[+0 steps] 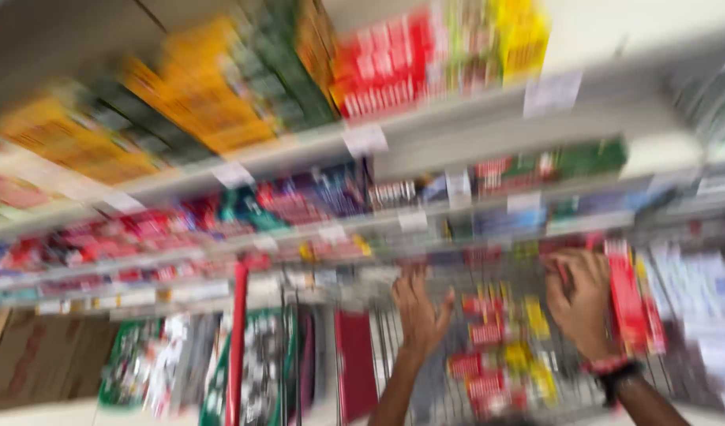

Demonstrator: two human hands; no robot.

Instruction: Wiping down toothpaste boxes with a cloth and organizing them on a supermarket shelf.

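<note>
A red box (627, 296) stands at the right of the frame, its long axis running up and down, leaning slightly with its top toward the left. It is narrow and tall, red with pale markings that the blur makes unreadable. It sits just right of the right hand (582, 304), in front of a wire rack (457, 371) at lower centre.

The right hand is raised with its back to the camera, fingers curled together at the top; they seem to touch the box's left edge, but the blur hides whether they truly clamp it. A dark band (615, 375) with a red strip circles that wrist.

The left hand (417, 312), lower centre, is lifted with fingers spread and slightly bent, thumb out to the right. It holds nothing, its fingertips near the rack's upper rim.

Between the hands, red and yellow packs (496, 347) hang on the rack. At lower left, green and red packets (252, 371) stand in a row. Shelves (473, 126) of coloured boxes run across the upper frame, tilted.
</note>
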